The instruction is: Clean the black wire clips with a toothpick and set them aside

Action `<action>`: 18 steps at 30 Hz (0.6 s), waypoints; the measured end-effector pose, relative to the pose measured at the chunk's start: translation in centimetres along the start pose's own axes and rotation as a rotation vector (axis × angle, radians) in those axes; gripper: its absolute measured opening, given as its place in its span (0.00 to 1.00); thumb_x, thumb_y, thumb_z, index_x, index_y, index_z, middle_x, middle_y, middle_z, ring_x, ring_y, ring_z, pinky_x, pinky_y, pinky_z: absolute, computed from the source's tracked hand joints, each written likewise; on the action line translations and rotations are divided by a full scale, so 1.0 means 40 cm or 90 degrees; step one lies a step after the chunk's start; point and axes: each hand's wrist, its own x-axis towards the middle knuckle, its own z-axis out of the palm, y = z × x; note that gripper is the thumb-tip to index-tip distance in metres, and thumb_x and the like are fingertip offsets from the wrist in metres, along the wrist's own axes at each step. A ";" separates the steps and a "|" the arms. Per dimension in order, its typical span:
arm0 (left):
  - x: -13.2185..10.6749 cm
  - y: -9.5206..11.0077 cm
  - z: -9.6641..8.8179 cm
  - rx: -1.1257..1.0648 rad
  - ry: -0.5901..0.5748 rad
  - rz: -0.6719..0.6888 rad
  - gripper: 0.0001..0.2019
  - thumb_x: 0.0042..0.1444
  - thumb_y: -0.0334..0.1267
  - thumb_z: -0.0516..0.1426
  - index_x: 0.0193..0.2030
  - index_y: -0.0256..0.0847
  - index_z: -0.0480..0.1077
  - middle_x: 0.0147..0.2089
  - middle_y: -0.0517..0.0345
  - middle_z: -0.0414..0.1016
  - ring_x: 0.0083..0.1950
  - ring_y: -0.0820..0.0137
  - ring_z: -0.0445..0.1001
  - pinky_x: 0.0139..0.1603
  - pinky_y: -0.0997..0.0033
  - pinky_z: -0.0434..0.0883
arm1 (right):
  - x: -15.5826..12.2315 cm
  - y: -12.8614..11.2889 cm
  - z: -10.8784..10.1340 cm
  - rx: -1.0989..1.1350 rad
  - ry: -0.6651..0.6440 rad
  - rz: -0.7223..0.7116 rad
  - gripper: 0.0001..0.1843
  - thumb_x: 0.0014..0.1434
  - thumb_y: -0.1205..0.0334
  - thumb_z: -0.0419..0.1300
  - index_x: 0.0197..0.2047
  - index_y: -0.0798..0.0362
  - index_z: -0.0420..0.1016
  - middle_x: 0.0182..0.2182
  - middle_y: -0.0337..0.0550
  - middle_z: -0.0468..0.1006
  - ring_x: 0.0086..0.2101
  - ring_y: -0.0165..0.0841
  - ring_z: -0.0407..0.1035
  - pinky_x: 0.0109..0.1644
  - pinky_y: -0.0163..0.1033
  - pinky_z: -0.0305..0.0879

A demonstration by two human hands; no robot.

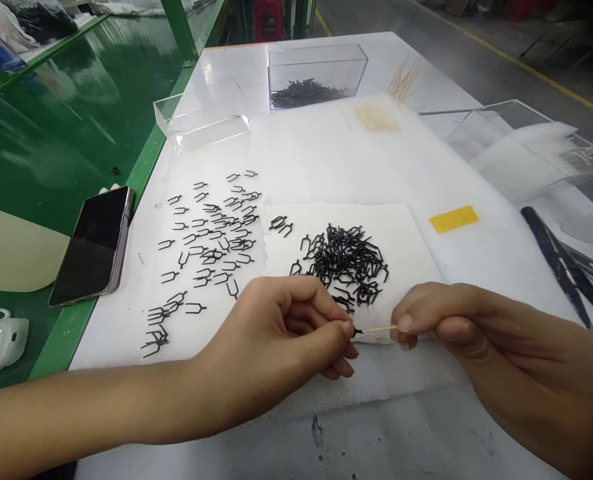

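Observation:
My left hand point(286, 327) pinches a small black fork-shaped part point(357, 331) between thumb and forefinger. My right hand point(456, 327) holds a thin wooden toothpick point(380, 329) whose tip touches that part. Just behind the hands, a heap of the same black parts point(346, 260) lies on a white paper sheet point(406, 233). To the left, several more black parts point(211, 240) are spread singly over the white foam mat point(326, 153).
A phone point(93, 243) lies at the mat's left edge on the green bench. Behind stand an empty clear box point(201, 123), a clear box holding black parts point(316, 77), and loose toothpicks point(401, 83). A yellow tag point(453, 219), black tweezers point(556, 260) and a large clear box point(506, 147) sit right.

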 end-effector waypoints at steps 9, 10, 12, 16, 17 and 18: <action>0.002 -0.001 -0.002 0.011 0.000 0.004 0.05 0.57 0.27 0.60 0.30 0.32 0.72 0.25 0.61 0.77 0.26 0.79 0.78 0.29 0.88 0.76 | -0.003 0.002 0.000 -0.013 0.003 -0.002 0.12 0.69 0.54 0.53 0.34 0.41 0.74 0.24 0.31 0.76 0.28 0.25 0.74 0.32 0.23 0.72; 0.001 -0.002 -0.003 0.013 -0.003 0.008 0.05 0.57 0.27 0.60 0.30 0.32 0.72 0.25 0.61 0.77 0.26 0.79 0.78 0.29 0.88 0.76 | -0.003 0.002 0.000 -0.014 0.007 -0.001 0.13 0.69 0.54 0.53 0.34 0.41 0.74 0.24 0.31 0.76 0.28 0.25 0.74 0.32 0.24 0.72; 0.001 -0.003 -0.003 0.016 -0.004 0.015 0.05 0.57 0.27 0.60 0.30 0.32 0.72 0.25 0.61 0.77 0.26 0.79 0.78 0.29 0.88 0.76 | -0.003 0.000 0.001 -0.010 0.004 0.001 0.13 0.69 0.53 0.53 0.34 0.42 0.74 0.24 0.31 0.76 0.27 0.25 0.74 0.31 0.24 0.72; 0.006 0.000 -0.001 0.026 0.002 0.019 0.05 0.57 0.28 0.60 0.30 0.33 0.72 0.25 0.60 0.78 0.27 0.78 0.79 0.29 0.87 0.76 | -0.009 0.000 -0.004 0.014 -0.011 0.009 0.11 0.68 0.55 0.55 0.34 0.43 0.74 0.26 0.31 0.76 0.29 0.25 0.74 0.34 0.24 0.71; 0.006 0.000 -0.001 0.027 0.003 0.021 0.05 0.57 0.28 0.60 0.30 0.33 0.72 0.26 0.59 0.78 0.27 0.77 0.79 0.30 0.87 0.76 | -0.012 0.001 -0.005 0.019 -0.003 0.011 0.11 0.68 0.56 0.55 0.35 0.43 0.74 0.26 0.31 0.76 0.29 0.25 0.73 0.35 0.24 0.70; 0.006 0.000 -0.001 0.026 0.001 0.023 0.05 0.58 0.28 0.60 0.30 0.33 0.72 0.26 0.59 0.78 0.27 0.77 0.79 0.30 0.87 0.76 | -0.014 0.003 -0.007 0.025 0.004 0.017 0.11 0.68 0.57 0.54 0.35 0.43 0.74 0.26 0.32 0.76 0.30 0.25 0.73 0.36 0.25 0.70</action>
